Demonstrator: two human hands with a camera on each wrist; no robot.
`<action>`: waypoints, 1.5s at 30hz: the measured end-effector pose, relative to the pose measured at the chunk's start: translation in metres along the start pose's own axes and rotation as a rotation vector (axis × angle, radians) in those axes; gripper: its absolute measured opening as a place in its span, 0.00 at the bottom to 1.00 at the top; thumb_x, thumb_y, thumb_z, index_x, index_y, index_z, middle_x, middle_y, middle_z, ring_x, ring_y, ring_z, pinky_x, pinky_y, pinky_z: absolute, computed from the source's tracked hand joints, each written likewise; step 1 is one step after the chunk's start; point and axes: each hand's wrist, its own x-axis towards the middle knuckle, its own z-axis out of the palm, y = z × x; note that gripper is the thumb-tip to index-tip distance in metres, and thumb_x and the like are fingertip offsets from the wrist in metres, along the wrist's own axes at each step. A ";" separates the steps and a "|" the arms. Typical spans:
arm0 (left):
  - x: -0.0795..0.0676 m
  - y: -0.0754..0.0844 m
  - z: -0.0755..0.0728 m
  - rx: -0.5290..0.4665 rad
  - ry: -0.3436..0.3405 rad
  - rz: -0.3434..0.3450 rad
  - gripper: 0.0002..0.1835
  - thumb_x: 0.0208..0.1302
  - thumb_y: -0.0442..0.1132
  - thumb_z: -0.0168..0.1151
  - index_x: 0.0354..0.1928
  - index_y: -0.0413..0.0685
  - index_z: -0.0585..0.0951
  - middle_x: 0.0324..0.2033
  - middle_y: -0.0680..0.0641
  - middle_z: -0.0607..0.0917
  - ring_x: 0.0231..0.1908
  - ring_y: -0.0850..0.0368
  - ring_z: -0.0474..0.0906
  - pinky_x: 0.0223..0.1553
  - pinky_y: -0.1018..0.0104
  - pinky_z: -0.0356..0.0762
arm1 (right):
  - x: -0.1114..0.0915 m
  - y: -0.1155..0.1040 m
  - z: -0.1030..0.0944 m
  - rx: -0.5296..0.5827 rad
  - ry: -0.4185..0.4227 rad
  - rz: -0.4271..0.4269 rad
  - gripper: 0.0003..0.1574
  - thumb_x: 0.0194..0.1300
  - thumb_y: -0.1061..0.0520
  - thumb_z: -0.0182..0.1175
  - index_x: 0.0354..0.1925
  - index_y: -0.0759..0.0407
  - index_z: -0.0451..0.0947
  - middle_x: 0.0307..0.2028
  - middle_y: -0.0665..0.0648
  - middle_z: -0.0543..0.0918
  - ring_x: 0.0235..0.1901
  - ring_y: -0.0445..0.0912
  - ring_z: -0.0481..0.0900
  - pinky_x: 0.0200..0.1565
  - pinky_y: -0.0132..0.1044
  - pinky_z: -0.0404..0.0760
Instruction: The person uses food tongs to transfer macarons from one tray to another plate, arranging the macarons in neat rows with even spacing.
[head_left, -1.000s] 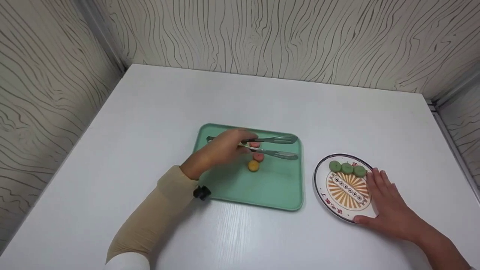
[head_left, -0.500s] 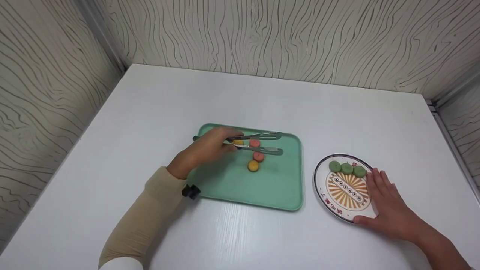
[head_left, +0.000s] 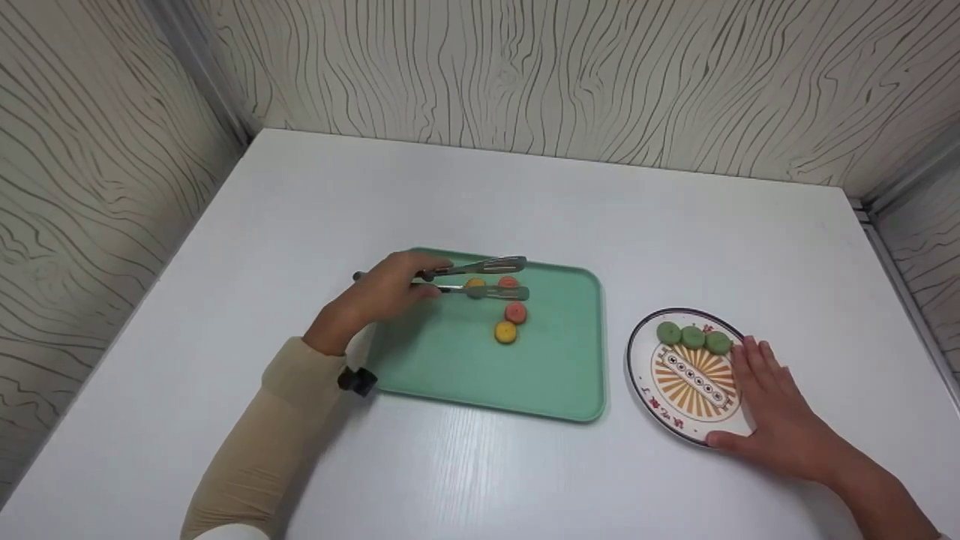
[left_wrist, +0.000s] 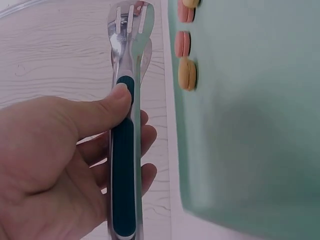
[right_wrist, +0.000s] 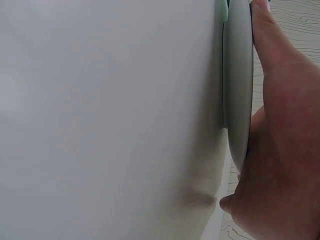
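My left hand holds a pair of metal tongs with dark green grips, thumb on one arm and fingers on the other. The tongs' slotted ends stand apart over the back of the green tray, with nothing between them. Below them on the tray lie two yellow macarons, one the front macaron, and two pink ones, one the nearer pink macaron. On the right, my right hand rests with straight fingers on the rim of a round patterned plate. Three green macarons sit in a row there.
The tray and plate stand side by side on a white table, a narrow strip of tabletop between them. Wood-grain patterned panels enclose the table at the back and sides.
My left hand has moved left with the tongs, so the back yellow macaron has come into view. The macarons on the tray, the plate and my right hand stay in place.
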 end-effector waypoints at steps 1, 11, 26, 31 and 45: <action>-0.002 -0.001 -0.001 -0.002 0.004 -0.005 0.23 0.68 0.30 0.66 0.64 0.40 0.79 0.59 0.41 0.82 0.57 0.46 0.78 0.61 0.50 0.74 | 0.000 0.000 0.000 0.001 0.003 -0.002 0.81 0.55 0.35 0.73 0.79 0.71 0.32 0.78 0.74 0.34 0.78 0.57 0.21 0.68 0.33 0.16; -0.008 -0.021 -0.008 -0.008 0.014 -0.004 0.22 0.69 0.31 0.65 0.64 0.39 0.79 0.61 0.40 0.81 0.61 0.44 0.76 0.63 0.48 0.72 | 0.000 0.001 0.002 0.002 0.023 -0.021 0.81 0.55 0.36 0.74 0.79 0.71 0.32 0.78 0.74 0.34 0.78 0.55 0.21 0.69 0.33 0.17; -0.009 -0.042 -0.014 -0.009 0.005 -0.072 0.23 0.71 0.31 0.63 0.66 0.38 0.77 0.61 0.37 0.80 0.62 0.41 0.74 0.64 0.46 0.70 | 0.000 0.000 0.000 0.008 0.004 -0.010 0.80 0.57 0.35 0.72 0.79 0.70 0.31 0.78 0.74 0.33 0.78 0.57 0.21 0.68 0.33 0.16; -0.009 -0.044 -0.014 -0.013 -0.008 -0.106 0.23 0.70 0.31 0.64 0.66 0.39 0.78 0.61 0.37 0.80 0.61 0.42 0.75 0.63 0.46 0.71 | 0.000 -0.001 0.000 0.007 0.003 -0.007 0.80 0.57 0.35 0.73 0.79 0.70 0.31 0.78 0.74 0.33 0.78 0.58 0.21 0.68 0.34 0.16; -0.009 -0.042 -0.011 -0.018 -0.024 -0.135 0.22 0.69 0.30 0.64 0.64 0.39 0.80 0.59 0.40 0.82 0.60 0.45 0.77 0.63 0.48 0.72 | 0.001 -0.001 0.000 0.001 0.007 -0.011 0.81 0.56 0.36 0.73 0.79 0.71 0.31 0.78 0.75 0.33 0.78 0.58 0.21 0.69 0.35 0.17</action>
